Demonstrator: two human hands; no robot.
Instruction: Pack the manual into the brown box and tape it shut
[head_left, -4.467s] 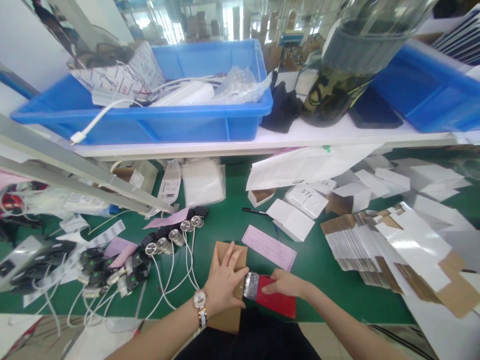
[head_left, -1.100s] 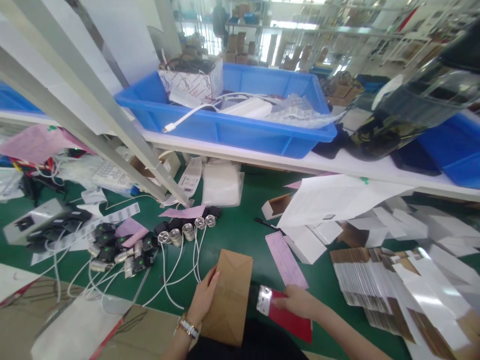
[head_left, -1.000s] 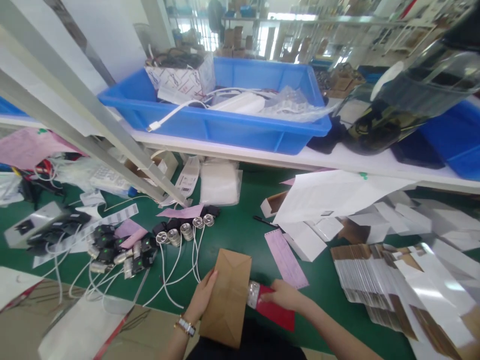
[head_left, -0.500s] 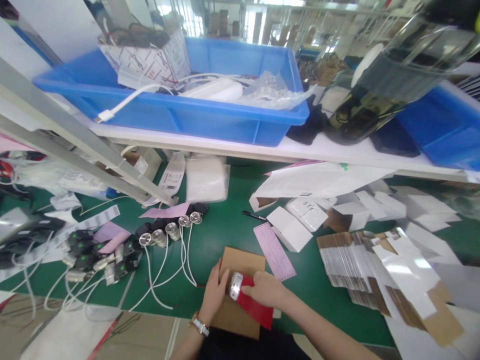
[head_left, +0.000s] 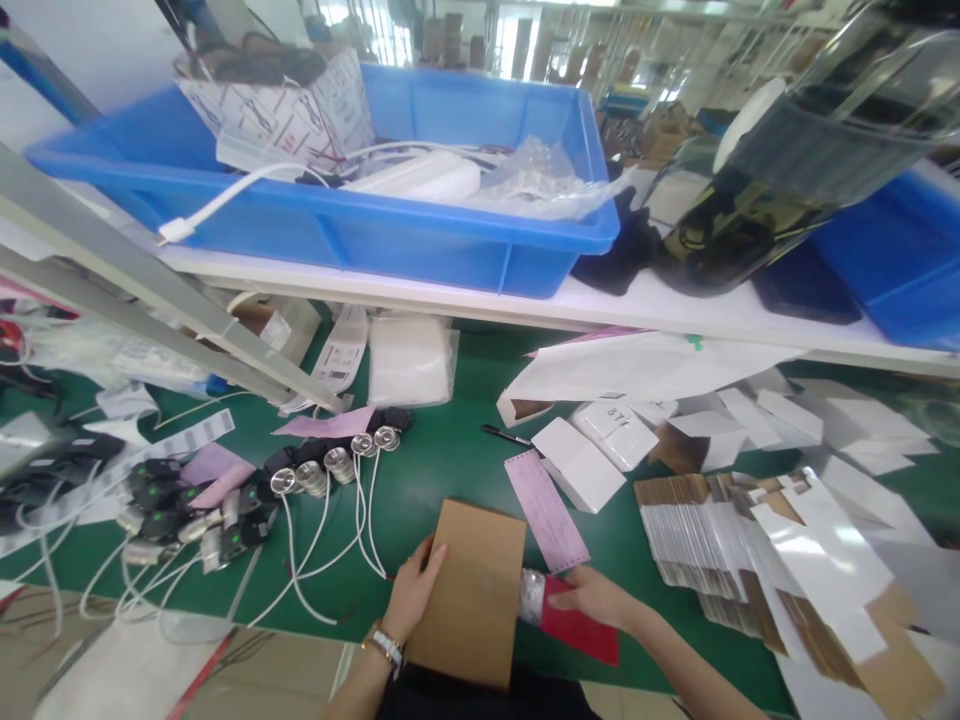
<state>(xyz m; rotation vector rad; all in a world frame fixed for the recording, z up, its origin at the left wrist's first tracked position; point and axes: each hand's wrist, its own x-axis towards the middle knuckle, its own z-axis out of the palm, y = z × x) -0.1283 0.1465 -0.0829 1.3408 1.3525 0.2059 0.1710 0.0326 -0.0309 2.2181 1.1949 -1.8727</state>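
Observation:
A flat brown cardboard box (head_left: 472, 590) lies at the front edge of the green table. My left hand (head_left: 416, 588) grips its left edge, thumb on top and fingers partly hidden beneath. Just right of the box, my right hand (head_left: 600, 597) is closed on a red flat piece with a silvery end (head_left: 581, 632); its exact kind is unclear. The silvery end reaches the box's right edge, and I cannot tell whether they touch. Behind it lies a pink paper slip (head_left: 547, 510).
White boxes (head_left: 577, 465) and a black pen (head_left: 506, 435) sit behind. Flattened cartons (head_left: 686, 530) are stacked right. Round metal lamp-like parts with white cables (head_left: 337, 465) stand left. A shelf with a blue bin (head_left: 420, 245) and a bottle (head_left: 780, 190) hangs over the back.
My right hand has moved right with the red piece, off the box top to beside it. My left hand has shifted slightly left and now grips the box's edge.

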